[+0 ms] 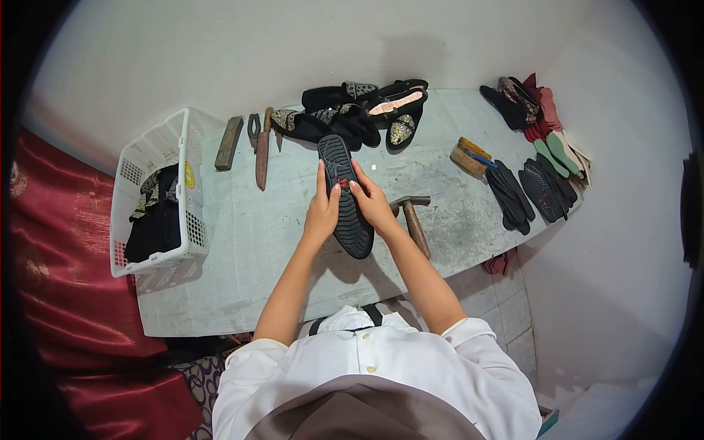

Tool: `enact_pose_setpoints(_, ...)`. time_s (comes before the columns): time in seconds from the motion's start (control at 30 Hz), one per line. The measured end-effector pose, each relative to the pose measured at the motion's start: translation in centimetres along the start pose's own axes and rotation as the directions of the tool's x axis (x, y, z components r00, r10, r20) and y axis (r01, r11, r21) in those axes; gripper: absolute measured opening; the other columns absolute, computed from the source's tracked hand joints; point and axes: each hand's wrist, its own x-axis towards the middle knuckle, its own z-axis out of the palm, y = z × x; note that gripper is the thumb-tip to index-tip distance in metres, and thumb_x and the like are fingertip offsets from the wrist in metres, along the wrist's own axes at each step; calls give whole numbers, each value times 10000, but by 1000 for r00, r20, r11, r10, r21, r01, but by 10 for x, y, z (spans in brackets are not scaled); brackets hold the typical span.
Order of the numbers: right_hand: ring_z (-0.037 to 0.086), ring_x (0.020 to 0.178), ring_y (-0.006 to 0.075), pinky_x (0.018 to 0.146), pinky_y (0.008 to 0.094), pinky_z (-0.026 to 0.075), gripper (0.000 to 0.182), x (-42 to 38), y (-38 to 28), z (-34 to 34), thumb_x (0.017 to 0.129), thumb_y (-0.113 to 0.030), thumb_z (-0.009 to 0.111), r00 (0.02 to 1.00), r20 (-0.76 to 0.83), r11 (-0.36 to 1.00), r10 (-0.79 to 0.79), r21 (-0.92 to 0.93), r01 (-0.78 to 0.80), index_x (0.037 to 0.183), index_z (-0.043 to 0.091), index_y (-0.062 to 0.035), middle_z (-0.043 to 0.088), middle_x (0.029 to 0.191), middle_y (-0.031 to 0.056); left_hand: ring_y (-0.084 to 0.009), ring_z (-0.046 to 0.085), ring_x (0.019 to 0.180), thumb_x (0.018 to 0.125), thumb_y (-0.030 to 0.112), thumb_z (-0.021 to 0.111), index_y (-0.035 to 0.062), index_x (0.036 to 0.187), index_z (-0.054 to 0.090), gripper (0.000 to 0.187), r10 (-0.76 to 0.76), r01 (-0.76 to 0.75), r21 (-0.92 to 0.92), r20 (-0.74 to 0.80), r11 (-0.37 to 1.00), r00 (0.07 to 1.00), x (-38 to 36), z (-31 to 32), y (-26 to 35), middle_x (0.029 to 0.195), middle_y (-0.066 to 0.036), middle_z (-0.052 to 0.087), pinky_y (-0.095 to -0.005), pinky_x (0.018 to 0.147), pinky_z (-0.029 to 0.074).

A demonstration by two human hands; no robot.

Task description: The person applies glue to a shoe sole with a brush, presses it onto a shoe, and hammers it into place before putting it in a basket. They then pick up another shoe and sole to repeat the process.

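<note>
A black shoe is held over the table with its ridged sole facing up and a small red mark at mid-sole. My left hand grips its left edge, thumb on the sole. On the opposite edge, my right hand holds the same shoe, its thumb also on the sole. Just right of my right hand lies a hammer with a wooden handle. Behind the held shoe, several black shoes with glittery toes are piled near the wall.
On the left stands a white basket with dark shoe pieces. Beside it lie a wooden block, pliers and a sheathed knife-like tool. Rightward are a yellowish brush, black soles, green insoles and red pieces.
</note>
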Motion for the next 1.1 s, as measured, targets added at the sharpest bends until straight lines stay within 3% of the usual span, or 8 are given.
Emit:
enact_pose_setpoints(0.4, 520, 1016, 88, 870, 230, 426, 534, 1, -12, -10, 926, -109, 537, 978, 109, 955, 176, 220, -196, 1422, 353, -180, 551, 1215, 59, -366, 530, 1146, 941, 332, 468, 216, 1480, 26, 706, 147, -138, -105, 84, 985, 986, 18, -10, -24, 1312, -239, 469, -370, 956, 404)
enact_pose_setpoints(0.57, 539, 989, 133, 847, 255, 435, 424, -15, -8, -35, 909, -221, 585, 985, -163, 975, 56, -204, -90, 1309, 498, -112, 561, 1171, 89, -338, 486, 1196, 936, 313, 488, 221, 1481, 12, 729, 153, -134, -201, 81, 970, 985, 22, -7, -30, 1357, -242, 415, -362, 975, 384)
enact_pose_setpoints(0.63, 550, 968, 147, 820, 259, 437, 342, -29, 10, -64, 916, -231, 566, 933, -339, 988, 122, 128, -83, 1218, 541, -75, 569, 1126, 82, -336, 467, 1212, 937, 305, 488, 223, 1481, 3, 733, 108, -78, -242, 111, 967, 988, 19, -7, -25, 1377, -240, 389, -363, 986, 372)
enact_pose_setpoints(0.7, 568, 920, 214, 796, 312, 452, 336, -50, 47, -99, 885, -257, 599, 838, -537, 949, -101, -305, -81, 1129, 536, -34, 577, 1051, 112, -338, 447, 1226, 939, 297, 486, 224, 1481, -7, 736, 41, 8, -280, 165, 960, 985, 13, -14, -9, 1400, -236, 357, -365, 1000, 357)
enact_pose_setpoints(0.77, 564, 867, 301, 778, 377, 456, 376, -75, 82, -121, 842, -272, 637, 791, -547, 509, -275, -781, -363, 1073, 502, -8, 564, 984, 166, -338, 418, 1250, 941, 290, 481, 224, 1481, -12, 734, 70, -31, -275, 133, 961, 989, 12, -12, -9, 1420, -231, 326, -364, 1016, 339)
enact_pose_setpoints(0.87, 544, 852, 377, 760, 438, 451, 408, -111, 107, -114, 810, -277, 660, 895, -437, 288, -91, -871, -397, 1026, 472, 14, 539, 953, 212, -331, 379, 1280, 944, 283, 475, 226, 1478, -34, 740, 149, -120, -268, 88, 956, 985, 16, -6, -18, 1438, -229, 292, -359, 1037, 314)
enact_pose_setpoints(1.0, 566, 835, 407, 726, 466, 466, 364, -106, 119, -104, 837, -285, 620, 919, -365, 198, -151, -922, -334, 962, 446, 9, 552, 972, 241, -317, 346, 1309, 955, 277, 446, 201, 1480, 54, 660, 216, -211, -271, -11, 939, 976, 11, -2, -12, 1451, -198, 292, -355, 1058, 291)
enact_pose_setpoints(1.1, 584, 765, 431, 686, 487, 467, 363, -94, 112, -109, 837, -285, 608, 893, -449, 301, 29, -848, -437, 974, 464, 20, 587, 916, 240, -336, 390, 1286, 967, 281, 410, 199, 1445, 220, 521, 353, -338, -133, 109, 932, 929, 17, -6, -21, 1415, -178, 369, -368, 1041, 320)
